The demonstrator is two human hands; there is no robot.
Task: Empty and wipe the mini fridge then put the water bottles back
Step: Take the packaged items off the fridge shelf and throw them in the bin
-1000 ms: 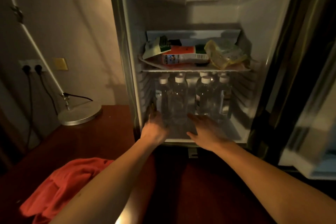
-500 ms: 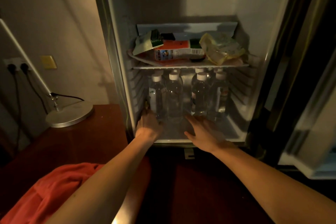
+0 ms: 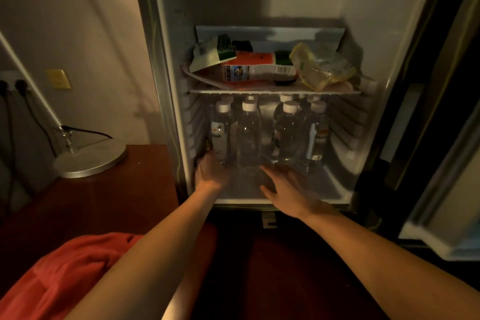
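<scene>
The mini fridge (image 3: 166, 65) stands open in front of me. Several clear water bottles with white caps (image 3: 248, 135) stand in rows on its bottom floor. My left hand (image 3: 211, 170) is inside at the lower left, against the base of the leftmost bottle (image 3: 221, 132); its fingertips are hidden behind the bottle. My right hand (image 3: 288, 189) lies flat with spread fingers on the fridge floor just in front of the middle bottles, holding nothing. A red cloth (image 3: 65, 273) lies bunched on the wooden table at the lower left.
The wire shelf (image 3: 275, 91) above the bottles holds a watermelon-print carton (image 3: 257, 67), a green-and-white packet (image 3: 207, 56) and a yellow bag (image 3: 319, 70). The fridge door (image 3: 441, 163) hangs open at right. A lamp base (image 3: 91, 157) sits on the dark wooden table (image 3: 104, 200).
Both hands have reached a little deeper into the bottom compartment, the left one up to the leftmost bottle. The view has moved closer to the fridge.
</scene>
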